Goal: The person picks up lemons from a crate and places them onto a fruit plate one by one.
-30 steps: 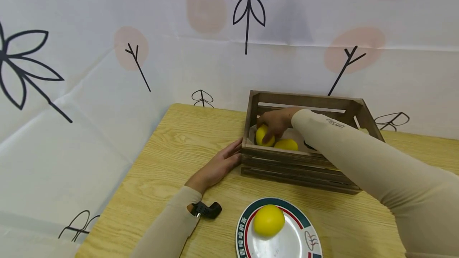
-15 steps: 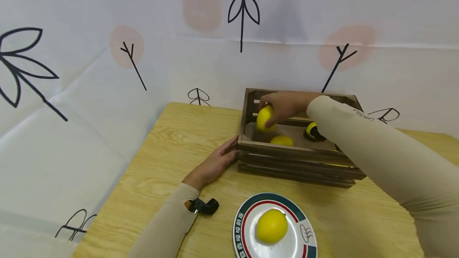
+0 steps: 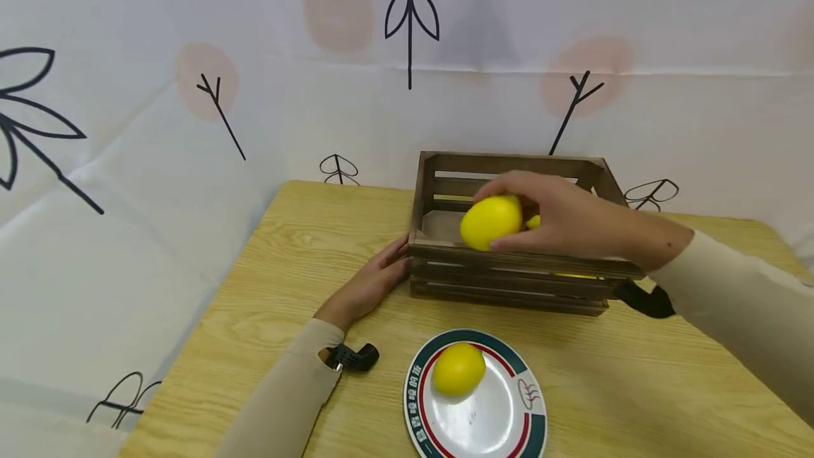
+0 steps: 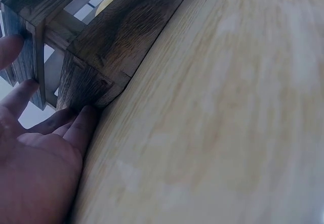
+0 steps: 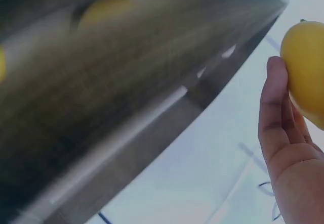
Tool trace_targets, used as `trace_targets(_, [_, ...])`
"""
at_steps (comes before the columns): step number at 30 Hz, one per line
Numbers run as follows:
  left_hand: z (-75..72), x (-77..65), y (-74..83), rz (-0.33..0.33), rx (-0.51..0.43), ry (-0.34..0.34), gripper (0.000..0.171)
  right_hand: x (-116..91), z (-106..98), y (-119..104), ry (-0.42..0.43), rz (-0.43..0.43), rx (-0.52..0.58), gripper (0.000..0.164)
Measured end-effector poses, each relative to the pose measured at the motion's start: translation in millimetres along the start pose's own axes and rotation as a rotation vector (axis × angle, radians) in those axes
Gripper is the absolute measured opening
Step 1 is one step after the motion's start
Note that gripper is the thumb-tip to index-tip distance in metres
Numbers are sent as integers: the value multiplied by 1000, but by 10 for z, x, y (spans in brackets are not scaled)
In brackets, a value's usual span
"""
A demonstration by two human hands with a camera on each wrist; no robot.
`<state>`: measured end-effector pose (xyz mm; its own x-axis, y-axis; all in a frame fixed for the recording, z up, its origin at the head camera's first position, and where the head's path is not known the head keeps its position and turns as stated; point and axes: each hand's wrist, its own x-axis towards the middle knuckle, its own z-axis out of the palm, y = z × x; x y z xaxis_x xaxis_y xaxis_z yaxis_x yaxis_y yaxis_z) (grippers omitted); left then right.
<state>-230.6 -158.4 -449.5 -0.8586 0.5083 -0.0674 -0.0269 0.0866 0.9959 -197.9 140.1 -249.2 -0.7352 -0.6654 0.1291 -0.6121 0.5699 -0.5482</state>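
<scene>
A yellow lemon (image 3: 488,223) is gripped between the thumb and fingers of my right hand (image 3: 572,221), in front of the wooden crate's (image 3: 458,256) opening near its front rim. In the right wrist view that lemon (image 5: 306,75) shows at the right edge, against the fingers. My left hand (image 3: 367,290) rests on the table with straight fingers touching the crate's left end. Its fingertips meet the dark slats low down in the left wrist view. Another lemon (image 3: 459,369) lies on a round white plate (image 3: 486,426) with a green and red rim.
More yellow shows inside the crate, partly hidden by my right hand. The light wood table (image 3: 305,246) runs along a pale cloth backdrop (image 3: 267,6) with drawn flowers. A black wrist-worn device (image 3: 359,357) sits on my left wrist, beside the plate.
My right hand has lifted the lemon from the crate's left part and brought it up and nearer. The left hand stays against the crate. The head view has shifted slightly right.
</scene>
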Motion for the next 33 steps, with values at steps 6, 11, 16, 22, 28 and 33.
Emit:
trace_targets(6, [-11, 7, -1, 6, 17, 17, 55, -493, 320, -110, -13, -102, 62, 51])
trace_targets(11, [-26, 9, 10, -7, 65, 32, 53, -781, 670, -70, -130, -95, 179, 48])
trace_targets(16, [-1, 11, -4, -24, -7, 18, 54, -959, 956, 62, -232, -48, 274, 49])
trace_targets(22, [42, 11, -9, -19, -77, -2, 56, -1071, 1142, 192, -290, -25, 338, 49])
trace_targets(28, [49, 16, 1, -1, -111, -15, 56, -1083, 1272, 258, -306, 3, 349, 46])
trace_targets(33, [35, 12, 0, 6, -109, -20, 55, -1070, 1344, 286, -299, 9, 305, 46])
